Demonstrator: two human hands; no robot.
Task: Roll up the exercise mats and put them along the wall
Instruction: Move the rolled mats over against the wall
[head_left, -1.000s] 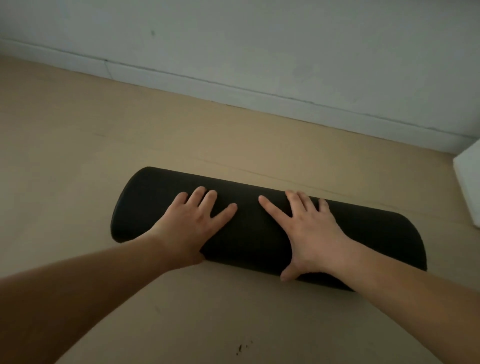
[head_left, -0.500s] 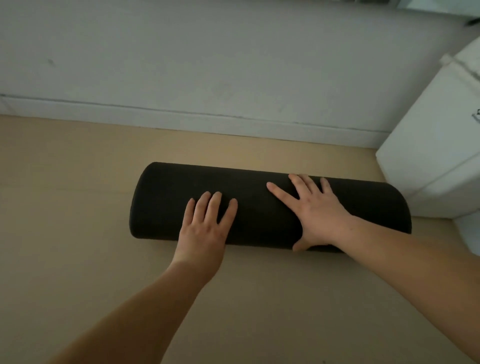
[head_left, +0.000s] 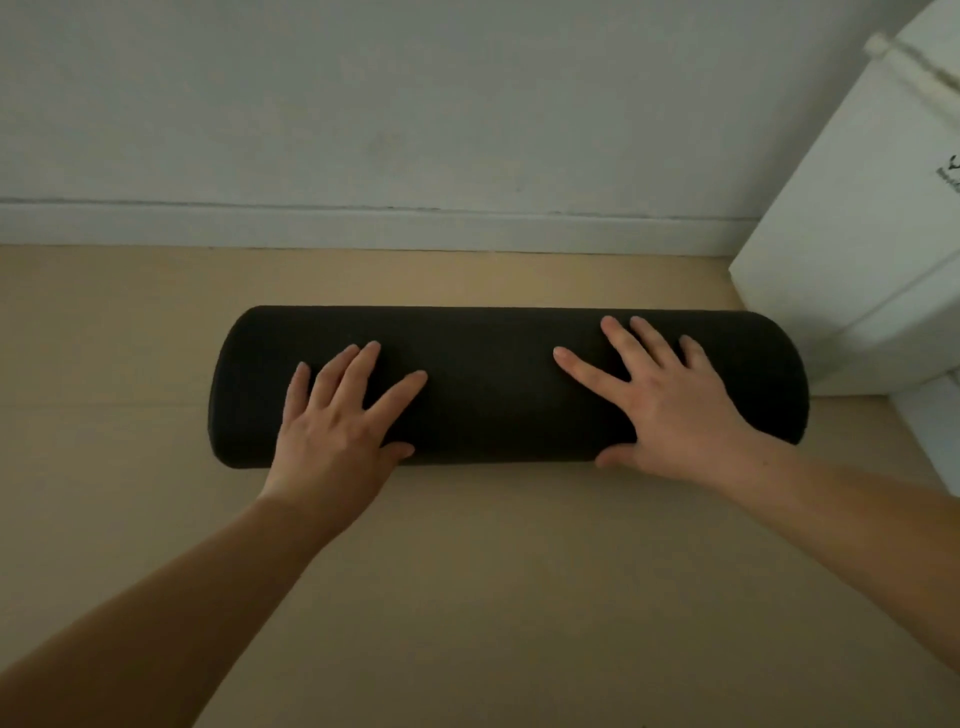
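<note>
Mat (head_left: 493, 384), black and fully rolled, lies across the middle of the frame on the beige floor (head_left: 467, 597), parallel to the white baseboard (head_left: 363, 228) and near it, not touching. Left hand (head_left: 337, 431) presses flat on its left part with fingers spread; right hand (head_left: 670, 415) does the same on its right part. Right end of the mat seems to be just beside the white cabinet (head_left: 857, 234).

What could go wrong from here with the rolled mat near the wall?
The mat lies with its right end close to the white cabinet, so it may catch there if rolled on. Both the left hand and the right hand only rest flat on it, so the roll may loosen when they lift.
</note>
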